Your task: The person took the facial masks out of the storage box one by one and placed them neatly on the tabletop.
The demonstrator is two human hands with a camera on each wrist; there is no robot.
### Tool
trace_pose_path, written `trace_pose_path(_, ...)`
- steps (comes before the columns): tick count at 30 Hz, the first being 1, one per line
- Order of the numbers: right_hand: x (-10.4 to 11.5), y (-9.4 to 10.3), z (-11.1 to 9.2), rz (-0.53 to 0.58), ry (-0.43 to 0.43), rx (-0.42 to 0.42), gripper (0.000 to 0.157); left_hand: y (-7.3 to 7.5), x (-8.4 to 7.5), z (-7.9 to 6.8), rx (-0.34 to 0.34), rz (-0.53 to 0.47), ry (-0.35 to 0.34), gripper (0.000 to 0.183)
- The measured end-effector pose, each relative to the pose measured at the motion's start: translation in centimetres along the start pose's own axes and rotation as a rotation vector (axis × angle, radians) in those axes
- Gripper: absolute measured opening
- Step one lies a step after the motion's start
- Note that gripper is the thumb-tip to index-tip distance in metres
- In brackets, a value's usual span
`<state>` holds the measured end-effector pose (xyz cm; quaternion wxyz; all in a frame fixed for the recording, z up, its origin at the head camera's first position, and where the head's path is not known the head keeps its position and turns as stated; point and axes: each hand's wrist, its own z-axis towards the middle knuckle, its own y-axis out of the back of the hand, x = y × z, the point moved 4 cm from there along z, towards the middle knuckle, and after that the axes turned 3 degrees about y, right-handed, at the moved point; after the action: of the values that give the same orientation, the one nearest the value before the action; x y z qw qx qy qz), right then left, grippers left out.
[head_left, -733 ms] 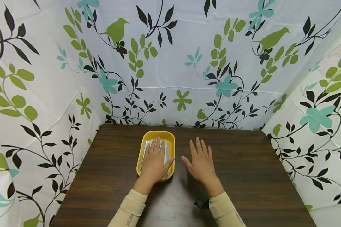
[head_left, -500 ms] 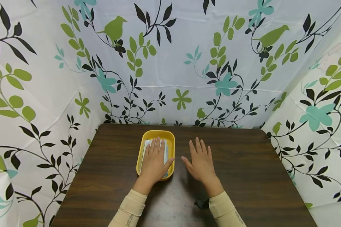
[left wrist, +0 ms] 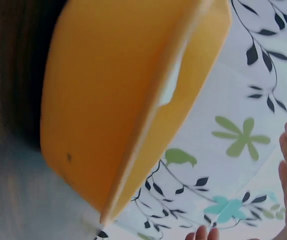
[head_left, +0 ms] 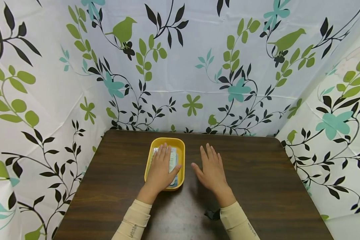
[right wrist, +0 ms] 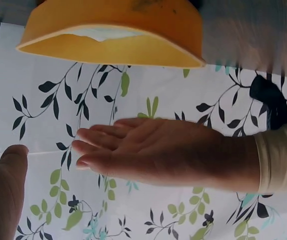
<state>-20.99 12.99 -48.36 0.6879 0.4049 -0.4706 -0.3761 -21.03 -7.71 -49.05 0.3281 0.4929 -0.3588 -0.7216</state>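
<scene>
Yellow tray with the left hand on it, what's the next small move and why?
Probably curl the left hand's fingers around the pale stack in the tray and lift it. The hand lies flat on the stack, gripping nothing. The right hand rests open on the table beside the tray, free to steady it.

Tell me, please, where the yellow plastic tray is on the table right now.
In the head view, the yellow plastic tray sits at the middle-back of the dark wooden table, under the left hand, just left of the right hand.
</scene>
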Motion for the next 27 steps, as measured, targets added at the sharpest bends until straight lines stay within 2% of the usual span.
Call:
trace_pose_path(8, 1.1, 0.1, 1.1, 0.142, 0.038, -0.062, 0.076, -0.2, 3.6, -0.6, -0.035, -0.199, 0.007, 0.088)
trace_pose_path(16, 3.0, -0.4, 2.9, 0.265, 0.056, -0.063, 0.075, -0.6, 6.3, -1.8, -0.017, -0.466, 0.169, 0.098)
trace_pose_path(19, 3.9, -1.0, 3.5, 0.313, 0.075, -0.053, 0.074, -0.9, 7.2, -2.4, -0.021, -0.49, 0.192, 0.103)
trace_pose_path(27, 5.6, -3.8, 5.2, 0.428, 0.058, 0.024, 0.074, -2.1, 9.3, -4.0, 0.001, -0.434, 0.208, 0.115)
